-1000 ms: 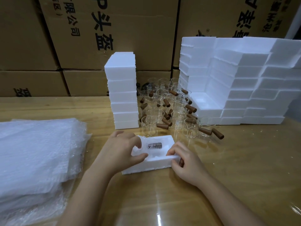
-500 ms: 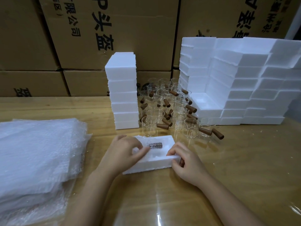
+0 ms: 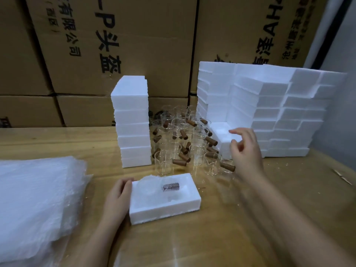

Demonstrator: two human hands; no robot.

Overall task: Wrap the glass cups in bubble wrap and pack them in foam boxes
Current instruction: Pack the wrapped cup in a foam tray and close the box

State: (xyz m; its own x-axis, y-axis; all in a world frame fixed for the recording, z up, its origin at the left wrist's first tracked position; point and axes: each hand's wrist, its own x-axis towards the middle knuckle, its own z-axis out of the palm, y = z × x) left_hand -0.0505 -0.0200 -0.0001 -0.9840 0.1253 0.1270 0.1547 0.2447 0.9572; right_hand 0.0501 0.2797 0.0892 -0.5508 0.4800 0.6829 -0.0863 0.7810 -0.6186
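Note:
An open white foam box (image 3: 163,208) lies on the wooden table in front of me. Inside it sits a glass cup wrapped in bubble wrap (image 3: 159,187), its brown handle showing through. My left hand (image 3: 117,199) rests against the box's left end, fingers on the rim. My right hand (image 3: 245,149) hovers in the air at the right, fingers loosely spread and empty, just before a foam piece (image 3: 221,135) at the foot of the foam pile. Several bare glass cups with brown handles (image 3: 183,143) stand behind the box.
A pile of bubble wrap sheets (image 3: 36,201) lies at the left. A stack of foam boxes (image 3: 133,122) stands behind centre. A larger pile of foam pieces (image 3: 279,112) fills the right. Cardboard cartons (image 3: 115,45) wall the back.
My right hand has left the box's right end and risen toward the foam pile at the right. My left hand has slid from the box's top to its left end.

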